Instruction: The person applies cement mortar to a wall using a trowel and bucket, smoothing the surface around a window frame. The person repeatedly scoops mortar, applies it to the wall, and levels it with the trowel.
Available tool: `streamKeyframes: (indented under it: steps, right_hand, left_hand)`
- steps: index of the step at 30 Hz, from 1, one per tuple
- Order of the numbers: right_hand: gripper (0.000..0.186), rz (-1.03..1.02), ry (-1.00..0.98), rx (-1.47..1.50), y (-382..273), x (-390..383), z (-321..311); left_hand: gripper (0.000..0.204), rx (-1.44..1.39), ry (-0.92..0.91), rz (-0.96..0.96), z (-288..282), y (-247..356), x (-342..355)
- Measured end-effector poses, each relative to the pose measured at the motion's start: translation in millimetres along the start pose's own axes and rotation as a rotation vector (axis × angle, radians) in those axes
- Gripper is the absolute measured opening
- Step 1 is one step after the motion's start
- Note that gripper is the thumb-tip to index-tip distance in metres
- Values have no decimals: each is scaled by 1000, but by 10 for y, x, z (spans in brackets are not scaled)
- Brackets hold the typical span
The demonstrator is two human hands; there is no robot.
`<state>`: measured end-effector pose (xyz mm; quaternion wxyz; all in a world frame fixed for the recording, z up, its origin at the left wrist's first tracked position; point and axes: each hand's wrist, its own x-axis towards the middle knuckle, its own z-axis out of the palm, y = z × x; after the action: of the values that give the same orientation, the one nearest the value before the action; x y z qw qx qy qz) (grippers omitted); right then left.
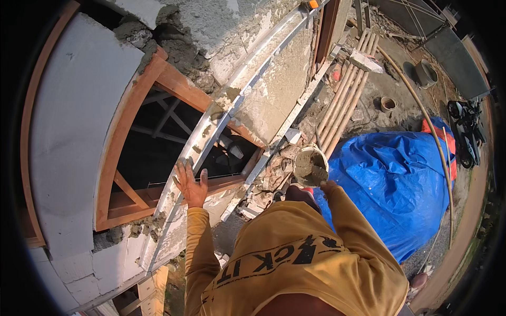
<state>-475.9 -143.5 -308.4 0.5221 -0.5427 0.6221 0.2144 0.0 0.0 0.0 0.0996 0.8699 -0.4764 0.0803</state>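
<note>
My left hand point(191, 183) rests with spread fingers on a long pale, mortar-spattered board point(214, 124) that crosses in front of an orange-brown window frame point(126, 105). My right hand point(328, 187) holds a white bucket point(311, 164) of wet grey mortar by its near edge, just beside my legs. The window opening is dark, with crossed battens inside. Rough grey mortar point(176, 58) fills the broken gap above the frame. A pale grey block wall point(74, 131) stands to its left.
A blue tarp point(382, 187) covers a heap at right, with a leaning bamboo pole point(437, 139). Bundled bamboo poles point(342, 100), another bucket point(425, 73), a small pot point(388, 104) and rubble lie farther along. A motorbike point(464, 131) stands at the far right. Scaffold pieces point(150, 295) are below.
</note>
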Motion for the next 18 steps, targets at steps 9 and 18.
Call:
streamKeyframes:
  steps: [9,18]
  right_hand:
    - [36,165,174,222,-7,324,-13]
    - [36,66,177,161,-264,203,-345]
  left_hand:
    - [68,1,-37,9,-113,280,83]
    - [59,-249,75,-85,-275,298,60]
